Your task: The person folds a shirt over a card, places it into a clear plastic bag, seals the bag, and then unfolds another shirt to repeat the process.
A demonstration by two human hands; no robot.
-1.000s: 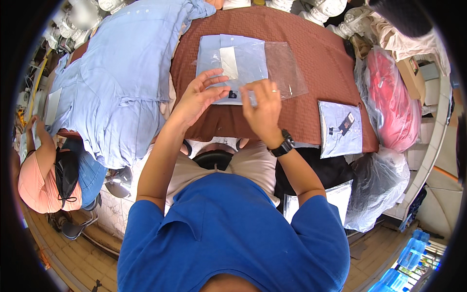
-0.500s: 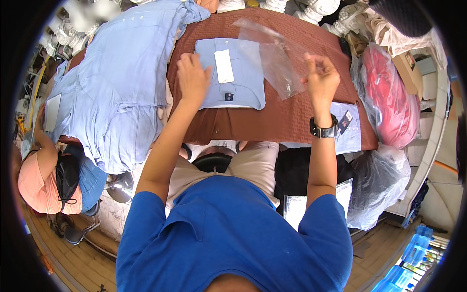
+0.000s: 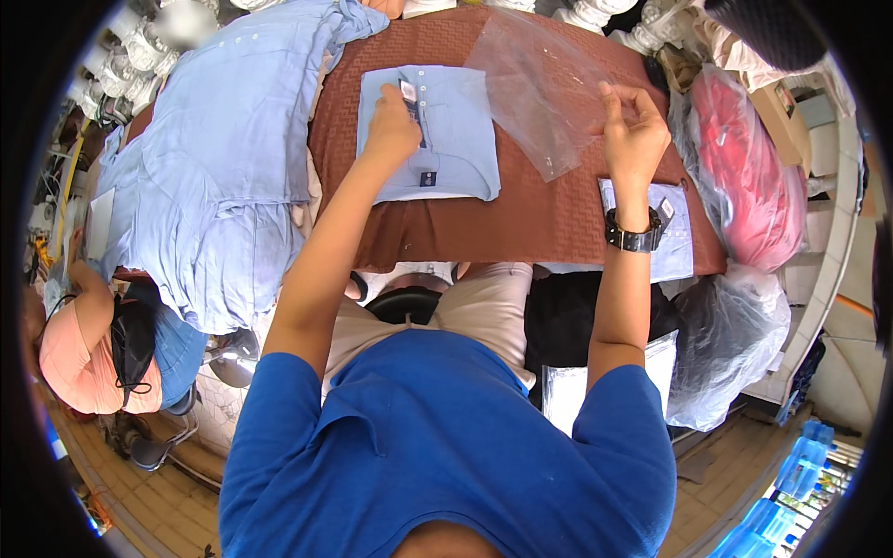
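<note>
A folded light-blue shirt (image 3: 446, 139) lies on the brown woven table (image 3: 549, 219) in front of me. My left hand (image 3: 393, 130) rests on the shirt's front, fingers at the small paper tag near its buttons. My right hand (image 3: 633, 130) pinches one edge of a clear plastic bag (image 3: 539, 88) and holds it up, lifted off the shirt and to its right. A black watch sits on my right wrist.
A heap of unfolded light-blue shirts (image 3: 214, 167) covers the table's left side. A bagged folded shirt (image 3: 674, 232) lies under my right wrist. A red bundle in plastic (image 3: 744, 177) sits at the right. A person in an orange top (image 3: 84, 363) is at lower left.
The clear bag was lying over the folded shirt under both hands; my right hand has drawn it up and to the right. My left hand has stayed on the shirt.
</note>
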